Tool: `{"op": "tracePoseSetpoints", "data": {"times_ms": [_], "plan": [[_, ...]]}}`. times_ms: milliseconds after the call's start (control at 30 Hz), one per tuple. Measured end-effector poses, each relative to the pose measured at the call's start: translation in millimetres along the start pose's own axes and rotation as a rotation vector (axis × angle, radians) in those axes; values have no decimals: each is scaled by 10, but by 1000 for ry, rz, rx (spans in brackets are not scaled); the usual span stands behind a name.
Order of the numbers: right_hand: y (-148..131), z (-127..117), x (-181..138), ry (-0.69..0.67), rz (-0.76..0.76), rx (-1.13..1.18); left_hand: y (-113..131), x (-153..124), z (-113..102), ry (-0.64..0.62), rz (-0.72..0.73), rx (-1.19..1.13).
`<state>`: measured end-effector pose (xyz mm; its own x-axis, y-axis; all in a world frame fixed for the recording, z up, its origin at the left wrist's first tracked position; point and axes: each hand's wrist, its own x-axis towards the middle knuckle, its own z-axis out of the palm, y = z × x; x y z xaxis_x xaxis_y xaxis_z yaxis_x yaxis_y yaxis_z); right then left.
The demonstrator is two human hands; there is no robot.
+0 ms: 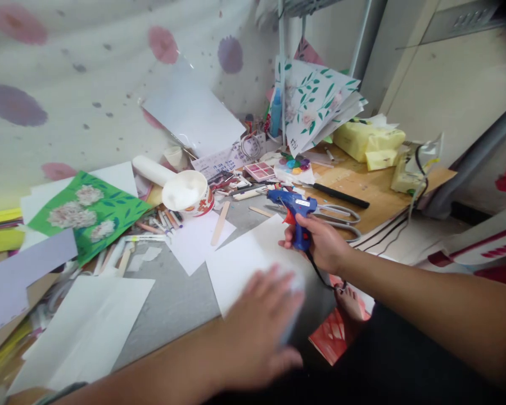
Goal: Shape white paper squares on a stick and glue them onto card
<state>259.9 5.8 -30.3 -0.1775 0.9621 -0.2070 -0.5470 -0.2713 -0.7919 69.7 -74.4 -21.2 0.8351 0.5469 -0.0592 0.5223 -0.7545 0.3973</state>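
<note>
A blue hot glue gun point(299, 211) with an orange trigger is held in my right hand point(322, 242), fingers wrapped round its handle. Its nozzle points left, and a dark cord hangs from the grip. My left hand point(265, 320), blurred, has its fingers stretched out over the near part of a white sheet of paper point(240, 267); whether it touches the sheet I cannot tell. Scissors with grey handles point(349, 214) lie just behind the glue gun. A wooden craft stick point(220, 223) lies on a smaller white sheet point(188, 247) to the left.
A white paper tub point(189, 194) stands at the table's middle among pens and sticks. Left lies a green card with raised flowers point(88, 211). A black-handled knife point(341, 195) lies back right, near yellow tissue packs point(365, 140). Black cords point(388, 230) run along the right edge.
</note>
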Motion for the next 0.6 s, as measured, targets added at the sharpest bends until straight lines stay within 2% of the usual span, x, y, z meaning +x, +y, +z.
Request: {"op": "tracePoseSetpoints", "data": {"times_ms": [33,67,100,233,300,400,500,600], "plan": [[3,3,-3,-4,-6,-10,19,-15,49,-69,202,-95],[9,6,-5,-7,-14,-23,31,-28,97,-84,366,-189],[18,8,-6,-11,-21,-38,30,-40,136,-42,427,-237],[53,13,-17,-33,-41,-136,-135,-78,127,185,189,24],[44,4,-45,-31,-42,-202,-255,-106,71,236,132,137],[-15,-29,-129,-1,24,-321,-373,-148,45,265,211,261],[-79,-77,-213,-78,99,-554,-403,-158,58,294,283,279],[-92,-119,-240,-143,-46,-864,-411,-143,7,262,262,174]]}}
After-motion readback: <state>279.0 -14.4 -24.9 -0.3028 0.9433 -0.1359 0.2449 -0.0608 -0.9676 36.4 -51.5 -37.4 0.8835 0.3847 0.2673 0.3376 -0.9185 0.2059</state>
